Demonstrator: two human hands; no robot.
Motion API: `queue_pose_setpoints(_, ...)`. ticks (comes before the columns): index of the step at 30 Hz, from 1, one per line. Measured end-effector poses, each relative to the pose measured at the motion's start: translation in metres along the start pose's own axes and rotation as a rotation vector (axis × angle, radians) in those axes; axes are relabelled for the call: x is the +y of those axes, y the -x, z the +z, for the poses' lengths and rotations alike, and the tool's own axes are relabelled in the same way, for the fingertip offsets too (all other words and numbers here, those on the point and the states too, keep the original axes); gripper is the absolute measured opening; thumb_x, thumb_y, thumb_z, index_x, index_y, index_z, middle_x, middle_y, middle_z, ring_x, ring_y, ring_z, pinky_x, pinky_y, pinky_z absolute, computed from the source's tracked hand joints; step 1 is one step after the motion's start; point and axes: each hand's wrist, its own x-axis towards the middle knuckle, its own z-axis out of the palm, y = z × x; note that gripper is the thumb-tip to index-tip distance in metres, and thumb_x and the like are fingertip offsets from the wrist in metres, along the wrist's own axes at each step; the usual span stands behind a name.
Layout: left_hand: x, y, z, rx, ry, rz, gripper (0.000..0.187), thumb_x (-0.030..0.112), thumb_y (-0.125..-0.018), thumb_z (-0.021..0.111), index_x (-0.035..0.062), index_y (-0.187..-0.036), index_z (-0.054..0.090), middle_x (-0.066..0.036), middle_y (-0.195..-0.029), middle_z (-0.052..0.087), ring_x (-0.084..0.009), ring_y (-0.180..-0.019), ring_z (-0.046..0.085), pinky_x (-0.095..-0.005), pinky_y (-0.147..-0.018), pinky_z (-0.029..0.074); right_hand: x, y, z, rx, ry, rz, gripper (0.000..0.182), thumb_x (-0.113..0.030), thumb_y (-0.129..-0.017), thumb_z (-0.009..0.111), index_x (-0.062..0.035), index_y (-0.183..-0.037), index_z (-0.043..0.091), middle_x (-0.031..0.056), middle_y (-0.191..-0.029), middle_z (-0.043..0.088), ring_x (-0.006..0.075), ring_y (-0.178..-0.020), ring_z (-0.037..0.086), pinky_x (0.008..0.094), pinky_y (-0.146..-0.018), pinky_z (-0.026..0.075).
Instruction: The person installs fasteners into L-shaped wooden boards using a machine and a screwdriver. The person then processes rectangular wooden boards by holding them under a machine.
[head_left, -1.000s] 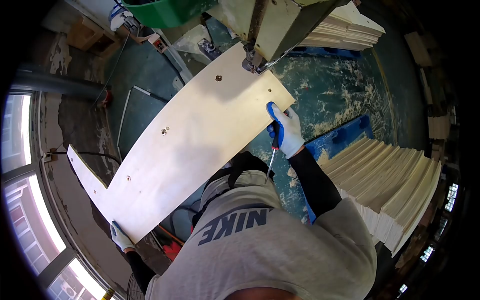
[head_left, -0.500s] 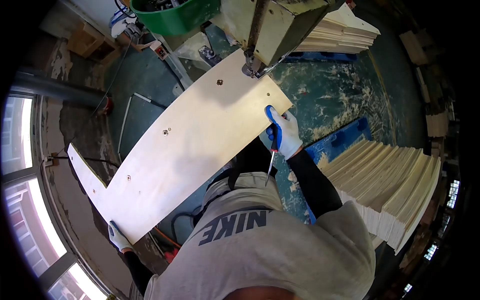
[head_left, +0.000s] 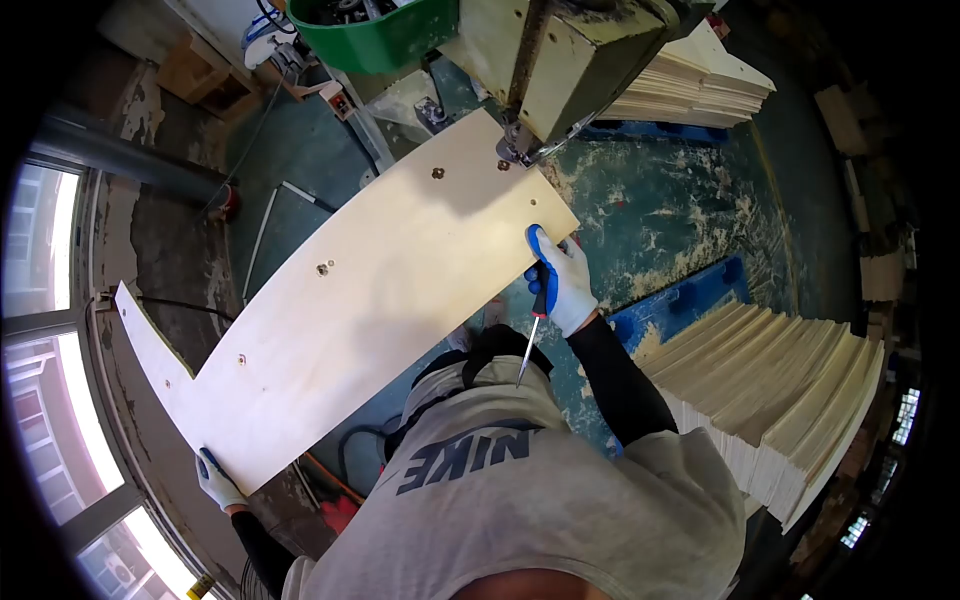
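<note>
A large curved pale wooden panel [head_left: 370, 290] spans the middle, with several small metal-lined holes and a notch at its left end. My left hand [head_left: 217, 480], in a white and blue glove, grips the panel's lower left corner. At the right end, my right hand [head_left: 563, 278], gloved alike, holds the panel's edge and also a screwdriver [head_left: 528, 350], whose shaft points down toward my shirt. The head of a green machine [head_left: 515, 145] stands over the panel's upper right end, close to a hole there. Whether it touches the panel I cannot tell.
A stack of wooden panels [head_left: 770, 390] stands at the right beside a blue pallet [head_left: 685, 300]. Another stack [head_left: 690, 75] is behind the machine. A green bin [head_left: 375, 38] of metal parts is at the top. Windows [head_left: 75, 400] line the left.
The panel has shifted left and slightly down in view, with both hands on it. A hole at its upper right end now shows beside the machine head.
</note>
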Motion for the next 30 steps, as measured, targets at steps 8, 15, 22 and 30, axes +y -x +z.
queue_pose_setpoints(8,-0.010,0.044,0.010,0.035,0.056,-0.133,0.044,0.030,-0.103,0.057,-0.0086,-0.124,0.062,-0.007,-0.113,0.066,-0.0126,-0.096,0.058,-0.0273,-0.088,0.049,-0.001,-0.005,0.001,-0.028,0.026,-0.026,0.026,-0.032,-0.094,0.068,-0.0106,-0.106,0.060,-0.0020,-0.079,0.057,0.0076,-0.056,0.052,0.0216,-0.047,0.038)
queue_pose_setpoints(15,-0.020,0.046,0.003,0.010,-0.068,-0.096,0.045,0.030,-0.103,0.056,-0.0093,-0.124,0.061,-0.010,-0.113,0.066,-0.0143,-0.097,0.059,-0.0284,-0.088,0.049,-0.006,-0.002,-0.001,-0.034,0.085,-0.007,0.028,-0.035,-0.094,0.067,-0.0100,-0.104,0.059,-0.0017,-0.076,0.057,0.0078,-0.055,0.051,0.0223,-0.047,0.038)
queue_pose_setpoints(22,-0.012,0.055,-0.006,0.017,-0.063,-0.091,0.043,0.028,-0.103,0.056,-0.0106,-0.122,0.062,-0.009,-0.111,0.067,-0.0140,-0.096,0.059,-0.0285,-0.088,0.049,-0.016,0.004,-0.008,-0.123,0.147,0.080,0.029,-0.036,-0.095,0.067,-0.0084,-0.102,0.061,-0.0015,-0.070,0.056,0.0082,-0.051,0.050,0.0236,-0.047,0.037)
queue_pose_setpoints(30,-0.033,0.069,-0.035,0.096,-0.112,-0.052,0.040,0.025,-0.103,0.057,-0.0131,-0.116,0.063,-0.012,-0.107,0.068,-0.0158,-0.092,0.059,-0.0303,-0.086,0.050,0.024,0.023,-0.052,-0.152,0.126,0.198,0.029,-0.030,-0.094,0.068,-0.0036,-0.106,0.065,0.0013,-0.079,0.064,0.0079,-0.053,0.056,0.0235,-0.046,0.042)
